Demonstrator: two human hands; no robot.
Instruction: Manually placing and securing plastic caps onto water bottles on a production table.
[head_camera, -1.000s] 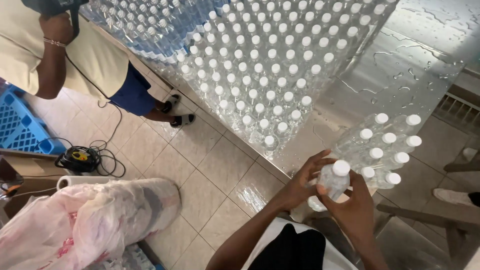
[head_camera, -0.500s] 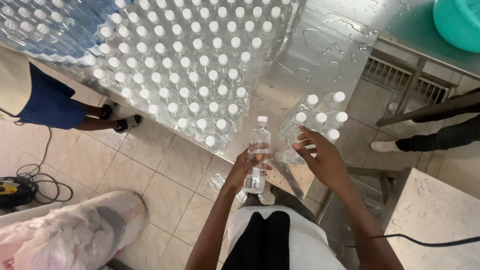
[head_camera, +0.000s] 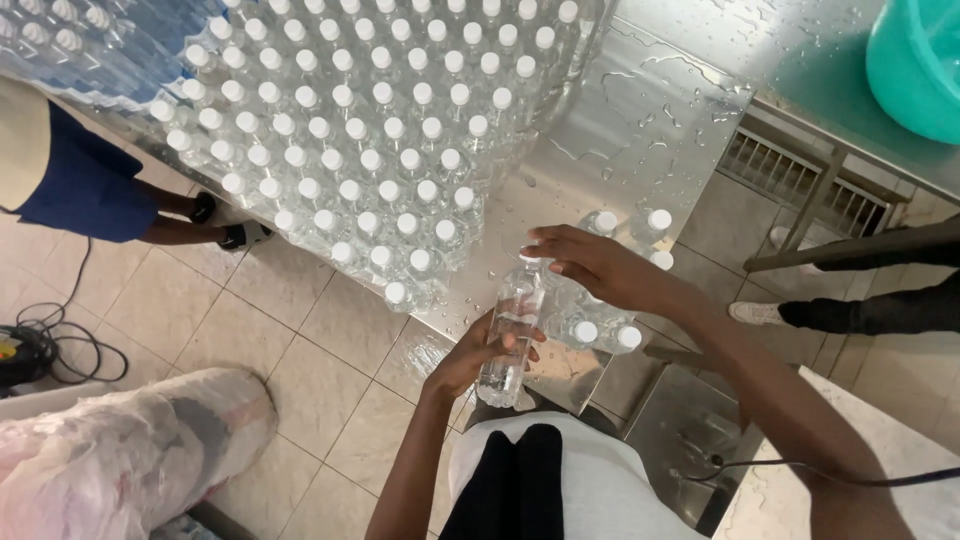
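Observation:
My left hand (head_camera: 472, 357) grips a clear plastic water bottle (head_camera: 508, 335) around its lower body and holds it upright near the front edge of a wet steel table (head_camera: 640, 130). My right hand (head_camera: 592, 264) covers the bottle's top, its fingers curled over the cap, which is hidden. Just right of the bottle stands a small cluster of white-capped bottles (head_camera: 615, 320), under and beside my right wrist. A large block of white-capped bottles (head_camera: 370, 140) fills the table's left and far part.
A person in blue shorts (head_camera: 90, 190) stands at the left on the tiled floor. A teal basin (head_camera: 915, 65) sits at the far right. A plastic-wrapped bundle (head_camera: 120, 450) lies lower left, with a cable (head_camera: 60, 350) beside it. Another person's leg and shoe (head_camera: 760, 312) are at the right.
My view has swung right. My left hand has lifted one bottle clear of the small cluster and holds it upright; my right hand has come down onto its top.

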